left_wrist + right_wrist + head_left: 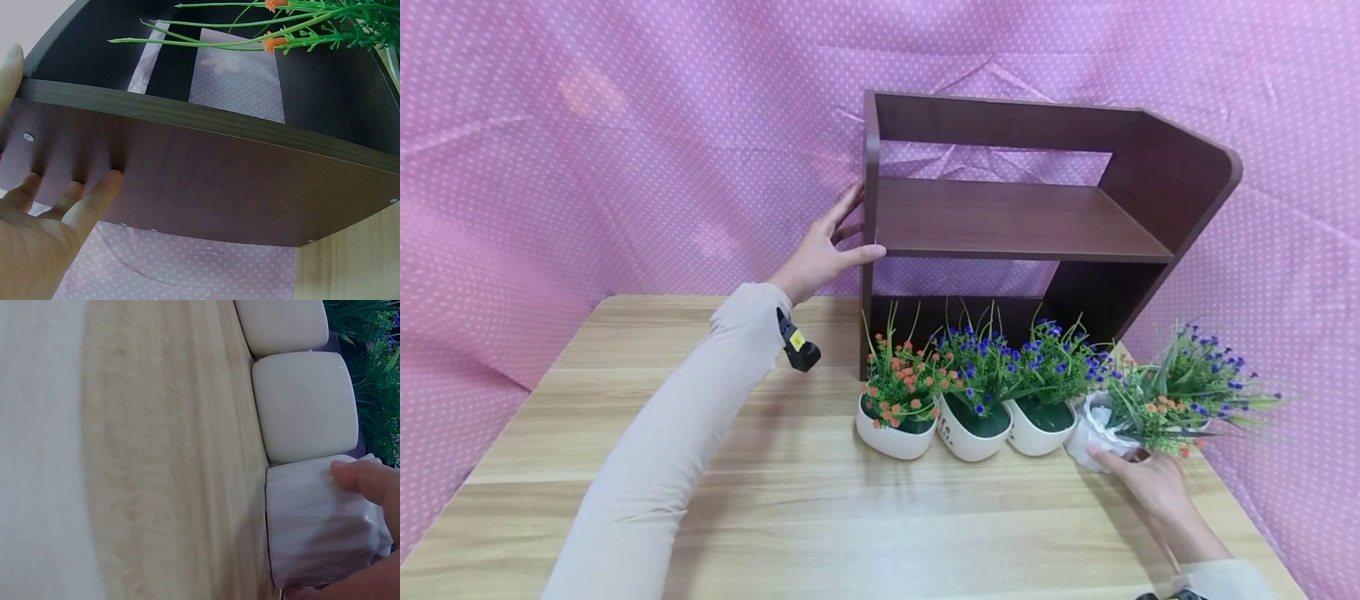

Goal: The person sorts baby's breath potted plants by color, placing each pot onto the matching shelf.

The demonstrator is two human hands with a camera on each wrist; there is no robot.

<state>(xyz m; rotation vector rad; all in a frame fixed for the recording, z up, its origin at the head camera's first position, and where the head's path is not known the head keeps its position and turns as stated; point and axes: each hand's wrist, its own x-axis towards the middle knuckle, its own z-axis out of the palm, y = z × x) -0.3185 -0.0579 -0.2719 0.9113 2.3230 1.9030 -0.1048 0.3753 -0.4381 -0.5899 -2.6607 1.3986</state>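
A dark brown two-tier shelf [1022, 218] stands at the back of the table. My left hand [820, 257] holds its left side panel. The thumb crosses the front edge, and the fingertips [111, 181] press the outer face. Low on the right, my right hand [1153, 487] grips a wrinkled white flower pot [1093, 437], with the thumb on its front. Orange and blue flowers [1187, 396] lean rightward over that pot; which belong to it I cannot tell. Beside it stands a smooth white pot with blue flowers [1043, 417], also showing as a plain pot [306, 406].
Farther left in the row are a lettered white pot with blue flowers [973, 433] and a white pot with orange flowers [897, 435]. They stand before the shelf's lower tier. Pink dotted cloth [625, 167] hangs around the wooden table [790, 517].
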